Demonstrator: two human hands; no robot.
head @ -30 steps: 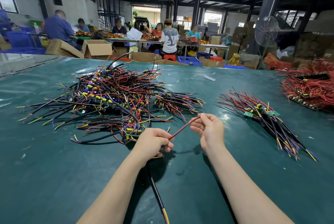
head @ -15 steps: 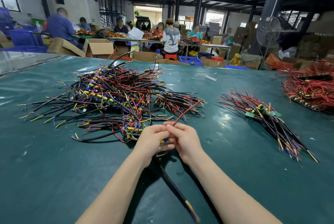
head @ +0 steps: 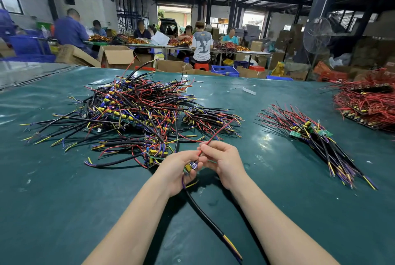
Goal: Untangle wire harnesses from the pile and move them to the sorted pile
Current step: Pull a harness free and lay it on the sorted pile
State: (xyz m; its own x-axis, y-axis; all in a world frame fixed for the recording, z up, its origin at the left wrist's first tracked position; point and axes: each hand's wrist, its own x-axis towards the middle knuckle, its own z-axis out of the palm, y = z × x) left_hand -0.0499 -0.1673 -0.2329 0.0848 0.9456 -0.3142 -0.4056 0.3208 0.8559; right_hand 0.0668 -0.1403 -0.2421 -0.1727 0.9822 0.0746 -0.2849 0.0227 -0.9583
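You can pass through the bare strip of counter [head: 254, 151] between the tangled pile [head: 132, 115], left of centre, and the sorted pile [head: 310, 136], toward the right edge. A red pile [head: 367, 102] fills the far right corner. The harness [head: 189, 167] trails a cable toward the near edge.

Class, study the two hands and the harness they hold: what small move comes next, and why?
Probably carry the harness right onto the sorted pile: the left hand grips it, the right hand pinches its red wire, and its black cable lies apart from the tangled pile.
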